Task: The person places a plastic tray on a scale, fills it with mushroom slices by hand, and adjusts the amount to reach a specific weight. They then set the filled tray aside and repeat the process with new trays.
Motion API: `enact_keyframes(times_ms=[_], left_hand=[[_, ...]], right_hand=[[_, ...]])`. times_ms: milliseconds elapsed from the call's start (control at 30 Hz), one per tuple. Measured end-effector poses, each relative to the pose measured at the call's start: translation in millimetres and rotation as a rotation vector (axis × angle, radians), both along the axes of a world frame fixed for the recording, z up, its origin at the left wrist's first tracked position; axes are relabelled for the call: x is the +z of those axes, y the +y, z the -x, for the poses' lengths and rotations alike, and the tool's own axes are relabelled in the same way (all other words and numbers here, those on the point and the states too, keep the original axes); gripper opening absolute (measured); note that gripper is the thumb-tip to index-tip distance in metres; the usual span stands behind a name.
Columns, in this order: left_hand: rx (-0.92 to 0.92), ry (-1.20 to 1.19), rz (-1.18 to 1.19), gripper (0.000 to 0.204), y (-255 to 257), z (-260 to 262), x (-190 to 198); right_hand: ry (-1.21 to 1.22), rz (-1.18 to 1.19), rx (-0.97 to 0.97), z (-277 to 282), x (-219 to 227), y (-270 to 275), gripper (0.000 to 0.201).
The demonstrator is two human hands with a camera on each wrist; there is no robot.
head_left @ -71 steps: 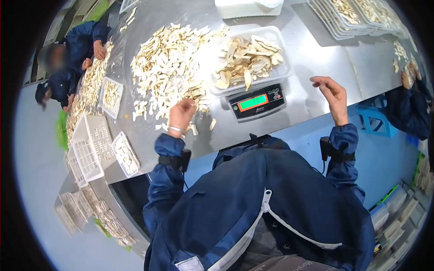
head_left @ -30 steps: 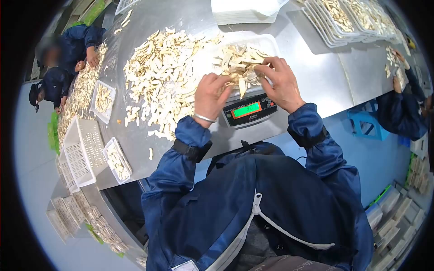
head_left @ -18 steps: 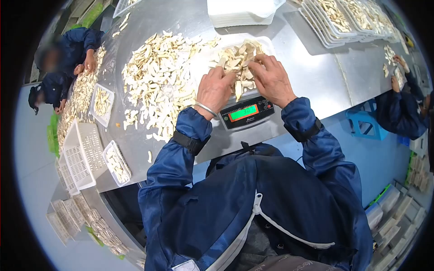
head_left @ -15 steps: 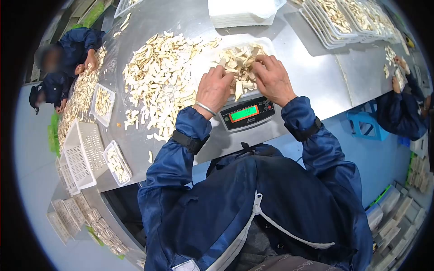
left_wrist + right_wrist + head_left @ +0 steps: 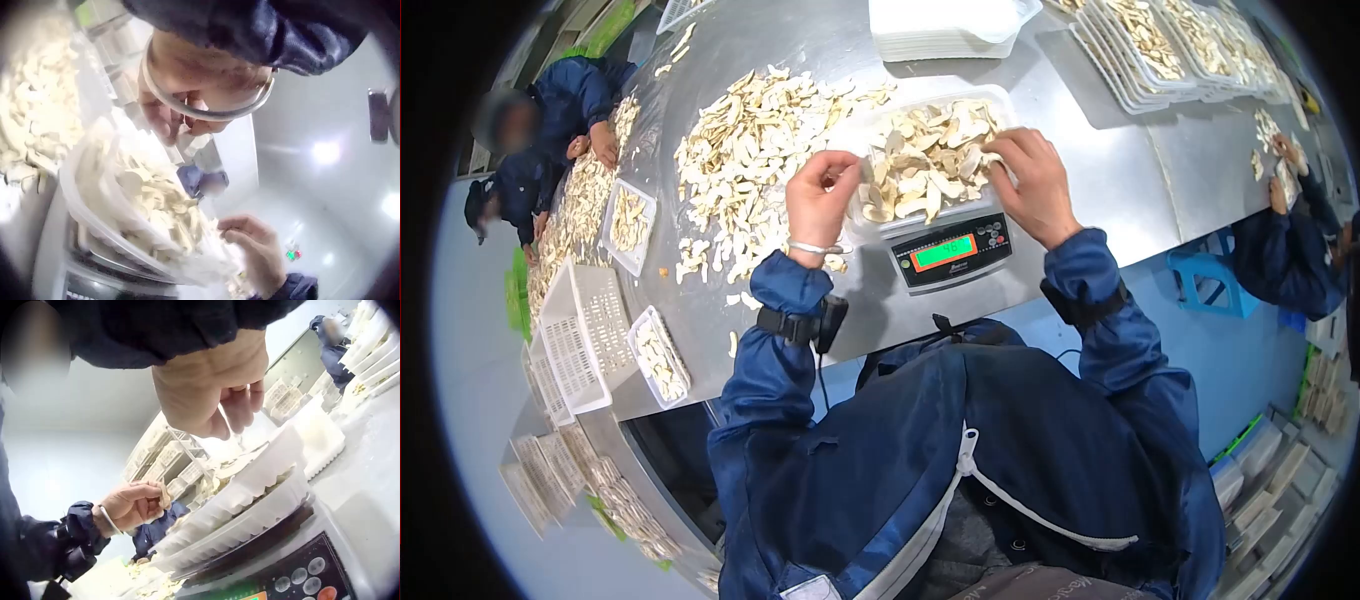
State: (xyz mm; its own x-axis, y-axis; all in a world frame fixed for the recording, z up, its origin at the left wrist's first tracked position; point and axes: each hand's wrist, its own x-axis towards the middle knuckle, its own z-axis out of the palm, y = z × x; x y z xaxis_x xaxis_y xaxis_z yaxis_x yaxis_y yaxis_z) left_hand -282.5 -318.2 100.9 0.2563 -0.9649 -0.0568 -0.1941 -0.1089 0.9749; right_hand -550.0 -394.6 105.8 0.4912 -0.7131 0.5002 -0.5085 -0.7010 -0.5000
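A clear plastic tray (image 5: 1006,112) heaped with pale dried slices (image 5: 930,150) stands on a digital scale (image 5: 955,262) with a green-lit display. Left of the tray, my left hand (image 5: 820,205) is raised off the heap. In the right wrist view it pinches one slice (image 5: 165,496) between thumb and curled fingers. My right hand (image 5: 1038,190) hovers at the tray's right edge, its relaxed fingers bent down over the slices; the right wrist view (image 5: 209,387) shows no slice between them. That view also shows two tray rims, one above the other.
Loose slices (image 5: 750,150) lie spread on the metal table left of the scale. Empty white trays (image 5: 945,35) are stacked behind it, filled trays (image 5: 1145,50) at the back right. A white basket (image 5: 585,340) and small filled trays stand left. Other people work at both sides.
Both hands have drawn apart from the heap, the left farther out and now with a slice. The slices lie more spread across the tray, and the scale's display reads differently.
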Motion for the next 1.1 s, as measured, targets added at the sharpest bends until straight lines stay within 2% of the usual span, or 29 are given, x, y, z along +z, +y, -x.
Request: enact_keyframes(times_ms=[33, 100, 133, 267, 367, 500, 733, 967, 1100], left_hand=[[-0.008, 0.235, -0.008, 0.012, 4.9, -5.9, -9.2], [-0.024, 0.709, -0.028, 0.017, 24.0, -2.7, -2.6], [0.035, 0.728, -0.083, 0.022, 32.6, 5.1, 2.0], [0.055, 0.677, -0.118, 0.013, 45.3, 7.8, -9.8], [0.099, 0.328, -0.219, 0.011, 46.0, 14.9, -7.8], [0.061, 0.057, -0.143, 0.014, 39.9, 30.0, -10.0], [-0.005, -0.015, -0.153, 0.016, 34.2, 39.6, -12.6], [-0.075, -0.251, -0.185, 0.016, 19.4, 55.6, -15.9], [-0.158, -0.756, 0.005, 0.029, 12.9, 70.6, -9.4]], right_hand=[[-0.013, -0.004, -0.008, 5.0, 0.0, 3.6, 0.018], [-0.035, -0.019, -0.025, 18.7, -3.0, 12.0, 0.018], [0.0, -0.067, -0.05, 26.6, -4.6, 15.1, 0.017], [0.002, -0.118, -0.146, 49.0, -11.2, 22.9, 0.015], [-0.001, -0.181, -0.185, 57.4, -12.7, 26.0, 0.014], [0.017, -0.194, -0.198, 60.5, -12.0, 29.7, 0.013], [0.042, -0.172, -0.185, 65.7, -9.5, 33.4, 0.011], [0.028, -0.129, -0.1, 56.0, -5.9, 31.4, 0.013], [0.025, -0.121, -0.007, 35.0, -2.8, 29.4, 0.014]])
